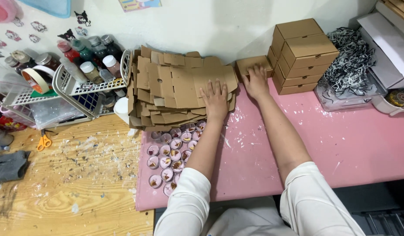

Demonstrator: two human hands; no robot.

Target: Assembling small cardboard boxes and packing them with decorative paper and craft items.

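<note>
My left hand (pixel 216 99) lies flat, fingers spread, on top of a thick stack of unfolded brown cardboard box blanks (pixel 167 89) at the back of the pink table top (pixel 341 144). My right hand (pixel 256 81) rests palm down on a small folded cardboard box (pixel 247 64) against the wall. To its right stands a pile of folded cardboard boxes (pixel 303 54). In front of the blanks, under my left forearm, sit several small round pink tealight candles (pixel 169 155) with dried petals in them.
A white wire basket (pixel 86 89) holds several paint bottles at the left. Orange-handled scissors (pixel 44 141) and a grey cloth (pixel 9 166) lie on the wooden table (pixel 79 188). A clear tray of black shredded paper (pixel 348 72) stands at the right.
</note>
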